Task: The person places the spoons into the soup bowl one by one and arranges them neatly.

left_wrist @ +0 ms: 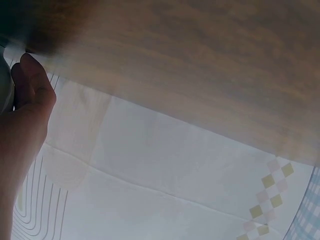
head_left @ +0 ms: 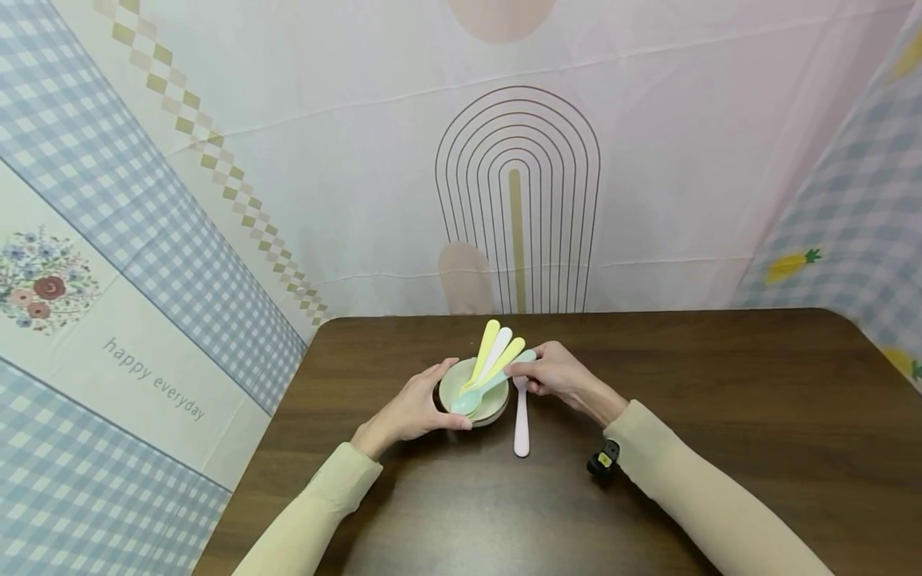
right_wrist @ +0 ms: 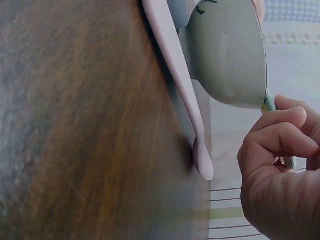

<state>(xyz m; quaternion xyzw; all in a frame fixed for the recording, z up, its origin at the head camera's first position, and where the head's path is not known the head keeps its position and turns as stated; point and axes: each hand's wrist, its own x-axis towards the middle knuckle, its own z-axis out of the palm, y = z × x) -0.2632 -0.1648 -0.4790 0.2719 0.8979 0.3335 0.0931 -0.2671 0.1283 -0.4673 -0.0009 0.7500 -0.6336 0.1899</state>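
My left hand (head_left: 416,406) grips a pale green bowl (head_left: 448,388) from its left side, thumb along the near rim and fingers toward the far rim. Two yellow spoons (head_left: 489,339) and a white spoon (head_left: 498,346) lean in it, handles fanned over the far right rim. A mint-green spoon (head_left: 495,382) lies across the bowl, its handle pinched by my right hand (head_left: 560,373). Right of the bowl a pale pink spoon (head_left: 522,428) lies on the table, its scoop end just under the right hand. The left wrist view shows only part of the left hand (left_wrist: 31,100).
The dark wooden table (head_left: 720,432) ends at a back edge against a white patterned cloth (head_left: 360,200). Blue checked cloth (head_left: 94,152) hangs at the left, with more at the right. A small black device (head_left: 603,462) sits by the right cuff.
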